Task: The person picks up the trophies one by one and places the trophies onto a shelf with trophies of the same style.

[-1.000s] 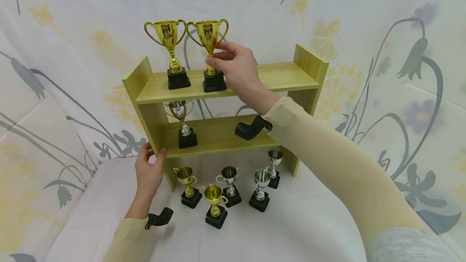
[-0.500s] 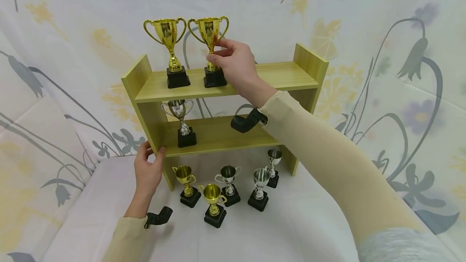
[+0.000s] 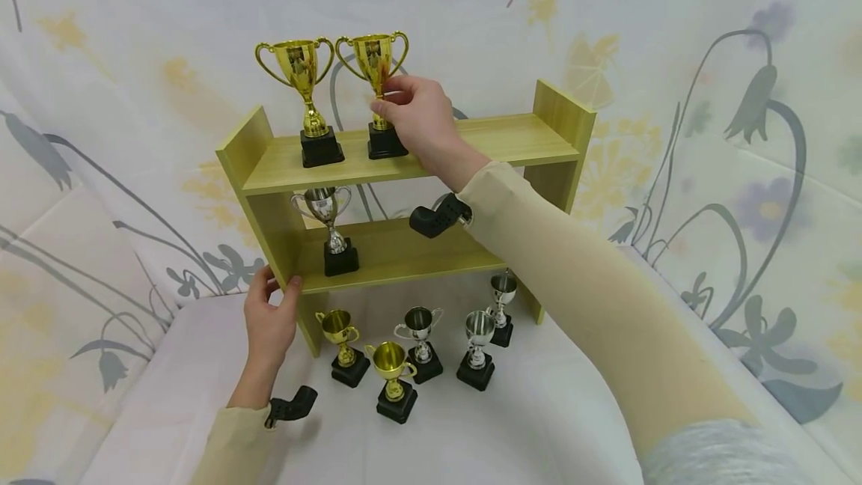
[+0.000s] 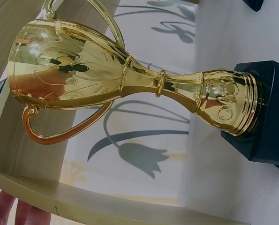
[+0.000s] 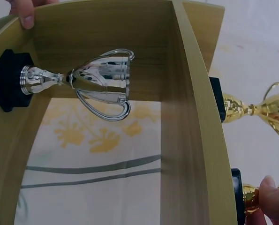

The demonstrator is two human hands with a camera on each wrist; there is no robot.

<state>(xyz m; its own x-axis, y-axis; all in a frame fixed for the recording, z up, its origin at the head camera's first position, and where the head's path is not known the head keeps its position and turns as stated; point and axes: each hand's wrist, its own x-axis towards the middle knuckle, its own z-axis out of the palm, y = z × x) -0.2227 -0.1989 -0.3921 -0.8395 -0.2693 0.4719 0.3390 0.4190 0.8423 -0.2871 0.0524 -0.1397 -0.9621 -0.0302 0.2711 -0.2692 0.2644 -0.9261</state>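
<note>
My right hand pinches the stem of a gold trophy cup whose black base stands on the top board of a wooden shelf. Left of it, on the same board, is a matching gold trophy. My left hand grips the shelf's left side panel, thumb on the front edge and fingers around the outside; some of those fingers show in the left wrist view. A silver trophy occupies the left end of the middle board.
On the white cloth below are two small gold trophies and three small silver ones. The shelf's raised right side panel borders the top board. A flower-printed cloth hangs behind.
My right hand has slid the held gold trophy a little farther back on the top board. The left hand keeps its grip on the panel. The head view has shifted slightly.
</note>
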